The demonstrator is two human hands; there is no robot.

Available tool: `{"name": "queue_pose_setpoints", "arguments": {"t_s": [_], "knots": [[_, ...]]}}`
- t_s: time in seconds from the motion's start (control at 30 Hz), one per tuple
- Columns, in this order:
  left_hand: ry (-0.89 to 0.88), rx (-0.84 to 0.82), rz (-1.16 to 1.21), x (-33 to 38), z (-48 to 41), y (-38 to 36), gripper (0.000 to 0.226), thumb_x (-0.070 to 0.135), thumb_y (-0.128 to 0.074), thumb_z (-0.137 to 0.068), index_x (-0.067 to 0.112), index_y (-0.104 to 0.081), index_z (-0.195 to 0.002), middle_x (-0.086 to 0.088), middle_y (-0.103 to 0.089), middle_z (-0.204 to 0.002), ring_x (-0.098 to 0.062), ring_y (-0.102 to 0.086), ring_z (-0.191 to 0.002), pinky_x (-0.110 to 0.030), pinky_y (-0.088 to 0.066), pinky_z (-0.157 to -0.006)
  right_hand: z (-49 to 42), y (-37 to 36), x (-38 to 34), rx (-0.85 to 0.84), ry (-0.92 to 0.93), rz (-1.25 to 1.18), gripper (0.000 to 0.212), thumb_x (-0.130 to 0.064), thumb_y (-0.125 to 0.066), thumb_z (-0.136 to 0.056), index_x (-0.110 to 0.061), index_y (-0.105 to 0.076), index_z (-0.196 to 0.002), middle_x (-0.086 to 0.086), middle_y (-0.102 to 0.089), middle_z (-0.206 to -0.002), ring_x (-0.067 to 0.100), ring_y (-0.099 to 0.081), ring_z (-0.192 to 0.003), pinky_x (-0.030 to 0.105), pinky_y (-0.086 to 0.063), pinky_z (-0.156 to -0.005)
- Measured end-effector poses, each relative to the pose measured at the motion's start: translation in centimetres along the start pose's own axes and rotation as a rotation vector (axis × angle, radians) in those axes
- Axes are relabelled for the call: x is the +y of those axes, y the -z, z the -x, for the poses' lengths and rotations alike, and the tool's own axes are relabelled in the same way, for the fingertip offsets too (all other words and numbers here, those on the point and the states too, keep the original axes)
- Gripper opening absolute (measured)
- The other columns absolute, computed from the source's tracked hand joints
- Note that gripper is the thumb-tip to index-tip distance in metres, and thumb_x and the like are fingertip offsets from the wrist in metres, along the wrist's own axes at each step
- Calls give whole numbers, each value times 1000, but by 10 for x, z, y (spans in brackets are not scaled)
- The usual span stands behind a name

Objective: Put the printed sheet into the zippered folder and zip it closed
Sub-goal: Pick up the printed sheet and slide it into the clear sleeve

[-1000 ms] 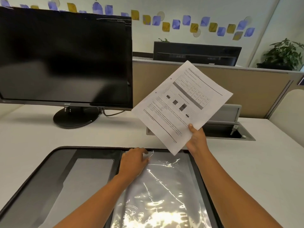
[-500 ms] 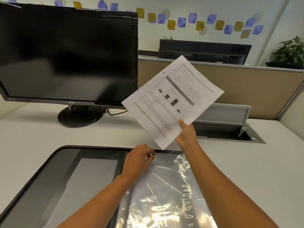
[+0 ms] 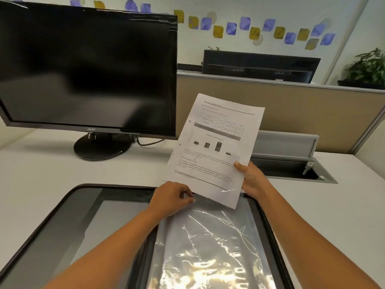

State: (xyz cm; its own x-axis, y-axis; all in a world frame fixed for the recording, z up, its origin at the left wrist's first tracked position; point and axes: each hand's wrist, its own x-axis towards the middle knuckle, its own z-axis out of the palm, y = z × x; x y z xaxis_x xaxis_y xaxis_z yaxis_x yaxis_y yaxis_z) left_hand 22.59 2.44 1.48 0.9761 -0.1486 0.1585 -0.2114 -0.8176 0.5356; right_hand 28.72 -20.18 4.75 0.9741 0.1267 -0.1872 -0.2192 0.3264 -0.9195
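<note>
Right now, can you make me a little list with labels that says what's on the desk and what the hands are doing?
place: white desk in an office
sheet: printed sheet, nearly upright, its bottom corner at the sleeve's top edge
right hand: right hand pinches the sheet's lower right edge
left hand: left hand pinches the top of the clear plastic sleeve
folder: zippered folder, lying open and unzipped
behind: dark monitor, switched off

right hand (image 3: 253, 178) holds printed sheet (image 3: 216, 147) above open zippered folder (image 3: 68, 207).
</note>
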Motion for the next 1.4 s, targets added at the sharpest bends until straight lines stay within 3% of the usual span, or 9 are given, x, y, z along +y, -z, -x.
{"name": "queue_pose_setpoints", "arguments": {"t_s": [0.17,0.4,0.53,0.67,0.87,0.97,1.13,1.3,1.4], "knots": [[-42,-61,-60,-3,-3,7,15,40,-68,-77,30,-72,-87,17,-52,-60,-3,-47,-62,-15,-31,-53,-3,11,-2,22,-45,70,24,-5,-46,-92,-25,-58,-100,4,-64,-104,27,-60,-97,52,-47,-86],[-111,-104,-130,-3,-10,14,10,30,-64,-81,24,-68,-88,12,-58,-109,-10,-55,-96,-25,-45,-75,-10,14,0,5,-100,146,24,-5,-46,-93,-20,-54,-109,6,-63,-107,27,-59,-98,54,-45,-91],[-61,-235,-57,-11,-14,16,7,29,-62,-84,26,-65,-89,10,-66,-102,-1,-50,-77,-20,-40,-70,-13,15,1,-6,-113,166,27,-4,-45,-93,-17,-51,-115,9,-60,-114,30,-57,-104,53,-44,-90],[-13,-362,-10,-17,-18,17,13,33,-68,-80,26,-68,-91,9,-67,-95,-5,-55,-80,-25,-47,-74,-16,15,5,-10,-110,162,28,-4,-45,-93,-16,-50,-117,11,-59,-117,32,-56,-107,54,-44,-94],[29,-382,-65,-25,-24,27,14,33,-75,-71,35,-63,-68,16,-64,-84,-2,-54,-79,-20,-42,-67,-21,21,7,-11,-114,109,27,-4,-46,-92,-17,-52,-115,7,-63,-109,28,-61,-98,46,-51,-80],[4,-364,-61,-27,-27,32,11,31,-74,-74,35,-64,-71,18,-63,-83,0,-52,-75,-19,-40,-66,-24,22,7,-6,-120,97,26,-4,-47,-92,-17,-53,-114,6,-64,-106,26,-62,-95,42,-53,-71],[-10,-403,11,-28,-34,36,12,27,-72,-77,21,-72,-88,9,-66,-88,-7,-56,-83,-30,-48,-81,-28,25,9,-2,-150,91,25,-4,-48,-91,-17,-55,-111,7,-66,-104,27,-63,-94,43,-54,-67],[-22,-480,92,-36,-36,39,10,18,-75,-74,23,-73,-82,6,-69,-89,-1,-54,-70,-15,-45,-68,-30,29,12,-17,-179,114,20,-5,-50,-90,-19,-60,-99,4,-72,-92,23,-68,-84,40,-57,-60],[-35,-467,116,-40,-37,43,15,10,-72,-77,26,-70,-75,2,-69,-98,4,-56,-68,-7,-44,-65,-32,30,14,-24,-193,133,20,-5,-50,-90,-18,-59,-102,6,-70,-97,25,-67,-88,40,-56,-62]]}}
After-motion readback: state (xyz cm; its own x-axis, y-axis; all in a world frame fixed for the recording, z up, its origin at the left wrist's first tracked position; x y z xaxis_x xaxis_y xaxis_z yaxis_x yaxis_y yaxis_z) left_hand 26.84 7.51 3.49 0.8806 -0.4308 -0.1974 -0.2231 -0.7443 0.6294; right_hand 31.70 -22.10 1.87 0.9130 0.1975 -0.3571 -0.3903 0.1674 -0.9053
